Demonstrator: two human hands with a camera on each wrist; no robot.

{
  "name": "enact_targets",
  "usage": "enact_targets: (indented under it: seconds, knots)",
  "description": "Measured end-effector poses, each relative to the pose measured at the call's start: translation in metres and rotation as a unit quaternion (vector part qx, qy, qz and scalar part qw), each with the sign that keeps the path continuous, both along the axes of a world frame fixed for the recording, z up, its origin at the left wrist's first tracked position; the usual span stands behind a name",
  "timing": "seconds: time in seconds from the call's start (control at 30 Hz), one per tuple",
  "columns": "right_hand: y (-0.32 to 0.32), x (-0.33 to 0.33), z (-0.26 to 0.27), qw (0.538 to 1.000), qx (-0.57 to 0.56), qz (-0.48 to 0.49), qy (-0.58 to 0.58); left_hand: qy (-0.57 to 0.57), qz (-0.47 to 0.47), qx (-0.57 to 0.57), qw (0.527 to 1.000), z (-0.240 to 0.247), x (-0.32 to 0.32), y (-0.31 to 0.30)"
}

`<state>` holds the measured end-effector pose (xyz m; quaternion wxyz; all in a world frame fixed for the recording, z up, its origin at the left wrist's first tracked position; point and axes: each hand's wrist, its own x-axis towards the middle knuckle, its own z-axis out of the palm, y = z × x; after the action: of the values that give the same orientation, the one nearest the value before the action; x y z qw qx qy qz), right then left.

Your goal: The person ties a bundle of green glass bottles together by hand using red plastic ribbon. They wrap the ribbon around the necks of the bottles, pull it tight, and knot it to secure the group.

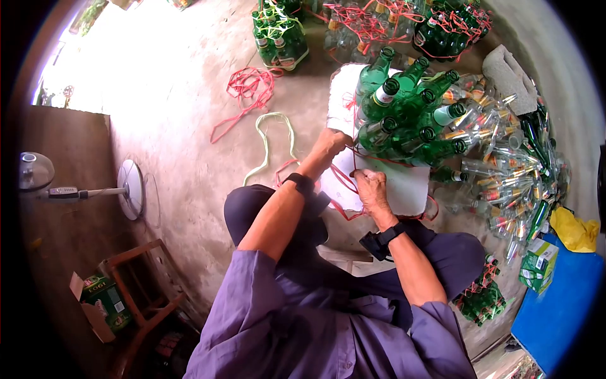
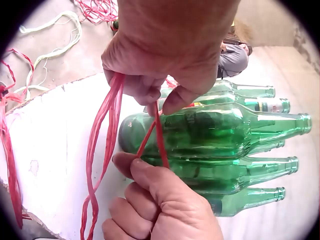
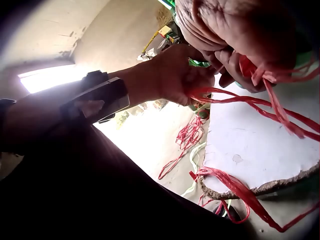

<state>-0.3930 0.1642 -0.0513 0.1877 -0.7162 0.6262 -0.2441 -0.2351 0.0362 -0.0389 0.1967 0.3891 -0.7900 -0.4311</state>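
Note:
A cluster of green glass bottles (image 1: 372, 82) stands upright on a white board (image 1: 404, 192) in front of the person, in the head view. Red plastic string (image 2: 95, 140) runs along the near side of the bottles. My left hand (image 1: 328, 150) grips a doubled length of it beside the cluster, close to the lower bottles. Thumb and forefinger of my right hand (image 2: 165, 202) pinch a strand just across from the left fingers, with the strings crossing between the hands. In the right wrist view a loose red length (image 3: 240, 187) hangs over the board's rough edge.
Many clear bottles (image 1: 499, 170) lie piled to the right, near a concrete block (image 1: 510, 79). Tied bottle bundles (image 1: 281, 44) stand at the back. Tangled red string (image 1: 249, 88) and pale green string (image 1: 255, 161) lie on the floor to the left, past which stands a fan (image 1: 131, 189).

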Motion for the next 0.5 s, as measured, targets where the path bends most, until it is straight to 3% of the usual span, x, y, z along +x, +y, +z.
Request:
enact_targets:
  seconds: [0.13, 0.2, 0.23, 0.3, 0.37, 0.43, 0.5]
  knots:
    - [-0.001, 0.008, 0.007, 0.996, -0.080, 0.005, 0.027, 0.073, 0.017, 0.102, 0.992, -0.006, 0.006, -0.001]
    - [-0.003, 0.004, 0.012, 0.995, -0.097, 0.006, 0.016, 0.022, -0.073, -0.079, 0.994, 0.001, 0.003, -0.001]
    - [-0.002, 0.001, 0.012, 0.995, -0.099, -0.002, 0.021, 0.064, 0.067, 0.260, 0.961, 0.014, -0.004, 0.000]
    - [0.001, -0.004, 0.008, 0.996, 0.034, 0.014, 0.083, 0.112, 0.071, 0.274, 0.953, 0.013, -0.007, 0.003]
    - [0.001, -0.003, 0.002, 0.996, 0.039, 0.007, 0.075, 0.108, 0.057, 0.272, 0.954, 0.011, -0.005, 0.002]
    - [0.000, 0.001, 0.003, 0.994, -0.105, -0.012, 0.028, -0.027, -0.041, 0.086, 0.995, 0.007, -0.001, 0.001]
    - [0.002, 0.003, -0.008, 0.994, -0.097, -0.020, 0.047, -0.004, -0.046, 0.060, 0.997, 0.009, 0.000, 0.003]
